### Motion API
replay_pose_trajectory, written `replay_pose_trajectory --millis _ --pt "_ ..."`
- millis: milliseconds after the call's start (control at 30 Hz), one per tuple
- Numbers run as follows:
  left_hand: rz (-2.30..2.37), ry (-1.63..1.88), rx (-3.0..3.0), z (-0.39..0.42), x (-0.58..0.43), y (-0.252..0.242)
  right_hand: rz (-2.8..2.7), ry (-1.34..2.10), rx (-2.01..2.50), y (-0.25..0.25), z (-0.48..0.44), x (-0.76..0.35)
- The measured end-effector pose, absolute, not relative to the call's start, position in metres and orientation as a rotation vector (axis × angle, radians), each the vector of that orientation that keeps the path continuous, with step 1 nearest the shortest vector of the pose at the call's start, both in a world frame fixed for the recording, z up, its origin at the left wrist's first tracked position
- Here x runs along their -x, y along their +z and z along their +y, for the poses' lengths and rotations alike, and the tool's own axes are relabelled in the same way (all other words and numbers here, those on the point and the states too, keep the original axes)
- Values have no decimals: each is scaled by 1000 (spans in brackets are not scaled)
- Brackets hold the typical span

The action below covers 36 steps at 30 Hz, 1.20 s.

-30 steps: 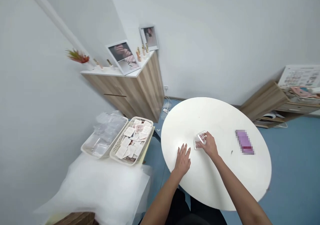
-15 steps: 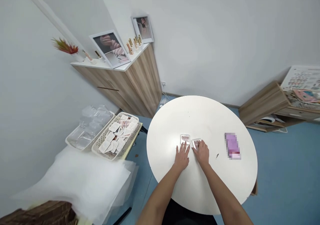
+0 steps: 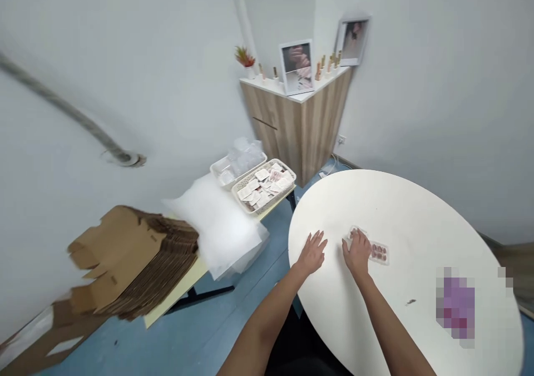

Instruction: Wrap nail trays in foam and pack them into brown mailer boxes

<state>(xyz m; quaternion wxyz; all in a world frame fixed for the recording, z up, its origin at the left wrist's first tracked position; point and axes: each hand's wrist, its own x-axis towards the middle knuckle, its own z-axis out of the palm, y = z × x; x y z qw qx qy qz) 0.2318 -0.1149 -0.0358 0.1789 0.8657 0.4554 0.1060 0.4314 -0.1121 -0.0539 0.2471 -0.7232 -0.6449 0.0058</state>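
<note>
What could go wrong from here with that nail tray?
The right hand rests on a clear tray of press-on nails; pressing could crack the plastic or dislodge the nails, though how firm the contact is can't be told. The tray lies loose on the white round table, so it might slide. The flattened cardboard boxes seem to overhang their table's edge and could slip.

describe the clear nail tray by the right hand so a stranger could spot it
On the round white table, find the right hand. Under it lies a small clear plastic tray of pink false nails, sticking out past the hand's side; the left hand touches only bare tabletop.
</note>
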Motion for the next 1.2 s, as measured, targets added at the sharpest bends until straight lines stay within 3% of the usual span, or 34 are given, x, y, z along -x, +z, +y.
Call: replay_pose_trajectory --millis 233,467,767,1200 --pt "1897 242 -2186 -162 -62 -17 -2174 343 1498 -34 -93 -266" --pt "2160 133 -2113 -206 66 -10 -2564 515 1137 -35 -111 -130" --pt "1960 68 -2187 -215 137 -12 -2831 551 958 -37 -130 -65" --pt "1696 106 -2309 -185 153 7 -2617 874 959 -17 -130 -34"
